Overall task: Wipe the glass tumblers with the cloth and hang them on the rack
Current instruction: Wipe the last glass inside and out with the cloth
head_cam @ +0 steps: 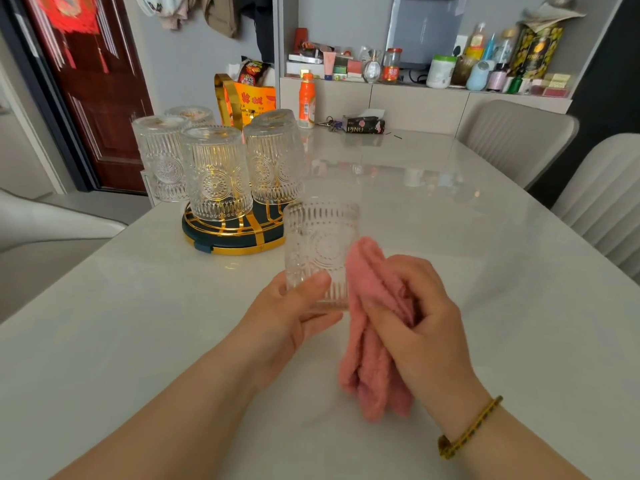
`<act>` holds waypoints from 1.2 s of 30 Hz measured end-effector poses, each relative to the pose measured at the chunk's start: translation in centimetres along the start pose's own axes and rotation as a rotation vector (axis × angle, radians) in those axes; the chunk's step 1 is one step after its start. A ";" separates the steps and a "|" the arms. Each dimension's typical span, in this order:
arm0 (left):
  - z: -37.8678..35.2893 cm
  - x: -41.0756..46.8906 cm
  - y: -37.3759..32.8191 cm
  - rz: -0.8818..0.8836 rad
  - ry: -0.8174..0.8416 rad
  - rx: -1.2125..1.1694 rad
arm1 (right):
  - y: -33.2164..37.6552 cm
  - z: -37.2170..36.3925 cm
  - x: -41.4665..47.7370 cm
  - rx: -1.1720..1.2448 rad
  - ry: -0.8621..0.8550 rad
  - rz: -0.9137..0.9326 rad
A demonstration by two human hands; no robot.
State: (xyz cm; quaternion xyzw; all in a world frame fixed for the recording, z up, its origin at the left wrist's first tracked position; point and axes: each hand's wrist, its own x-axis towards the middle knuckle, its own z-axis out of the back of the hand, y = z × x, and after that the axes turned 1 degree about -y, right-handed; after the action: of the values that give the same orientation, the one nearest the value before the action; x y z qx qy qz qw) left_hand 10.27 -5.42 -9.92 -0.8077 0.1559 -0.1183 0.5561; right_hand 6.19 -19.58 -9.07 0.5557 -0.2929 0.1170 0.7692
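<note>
Far left on the table (pixel 485 237) I see the rack (pixel 235 242), a dark round base with gold wire, and several hung tumblers (pixel 216 174) sit on it mouth down, close together. I cannot make out a free peg behind the glass, though the near right part of the base shows bare.

Right of the rack and nearer me, my left hand (pixel 294 306) grips the tumbler (pixel 320 251) low down, thumb across the near face and fingers curled round its foot. The glass is mouth up and leans a little away from me; it looks lifted off the table, but I cannot be sure.

Touching its right side is the cloth (pixel 374 341), pink and bunched, with the loose end hanging toward me. My right hand (pixel 426 323) is closed round it, fingers curled over the folds, pressing the top of it to the glass wall.

I judge I am in the wiping step, on the outside of this glass. Next I would turn it in the left hand so the cloth covers the whole wall and the inside, then flip it mouth down and carry it far left to a free peg without knocking the hung ones
</note>
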 end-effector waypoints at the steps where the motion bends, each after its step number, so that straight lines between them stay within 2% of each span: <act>1: 0.0 0.0 0.0 -0.005 0.016 0.026 | 0.1 0.0 -0.1 -0.066 0.009 0.075; 3: -0.2 -0.2 0.0 -0.011 0.080 0.066 | 0.2 0.3 -0.1 -0.129 -0.019 0.145; 7: -0.8 -0.6 0.2 -0.005 0.224 0.036 | 0.5 1.1 0.7 0.009 -0.190 -0.004; 11: -0.5 -0.4 0.2 0.016 0.129 -0.004 | -0.6 0.8 1.1 0.291 -0.154 -0.312; 13: -0.3 -0.2 0.0 -0.006 0.077 -0.013 | -0.8 0.3 0.7 0.284 -0.099 -0.344; 14: -0.1 -0.2 -0.1 -0.019 0.056 -0.010 | -0.7 0.2 0.4 0.231 -0.088 -0.282; 18: -0.1 -0.1 0.4 -0.026 -0.023 0.156 | 0.2 0.6 0.2 -0.204 -0.040 0.230; 20: -0.2 -0.2 0.7 -0.009 -0.024 0.187 | 0.0 0.9 0.2 -0.244 -0.074 0.286; 22: -0.4 -0.4 0.6 -0.003 -0.004 0.162 | 0.0 1.1 0.5 -0.170 -0.127 0.195; 24: -0.5 -0.5 0.3 0.000 0.025 0.113 | -0.1 1.2 0.7 -0.026 -0.141 0.027; 26: -0.7 -0.7 0.1 0.009 0.017 0.032 | -0.5 1.1 0.9 0.121 -0.094 -0.128; 28: -0.7 -0.7 0.0 0.023 -0.030 -0.046 | -0.7 1.0 1.0 0.208 -0.001 -0.206; 30: -0.6 -0.6 -0.2 0.028 -0.059 -0.085 | -0.9 0.7 0.8 0.226 0.035 -0.225; 36: -0.6 -0.6 -0.3 0.026 -0.070 0.005 | -0.6 0.5 0.5 0.213 -0.028 -0.189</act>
State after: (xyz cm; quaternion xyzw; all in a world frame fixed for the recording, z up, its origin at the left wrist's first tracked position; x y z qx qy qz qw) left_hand 9.50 -5.63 -9.42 -0.8079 0.1464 -0.0833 0.5648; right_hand 6.71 -20.37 -9.19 0.6608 -0.2359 0.0668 0.7094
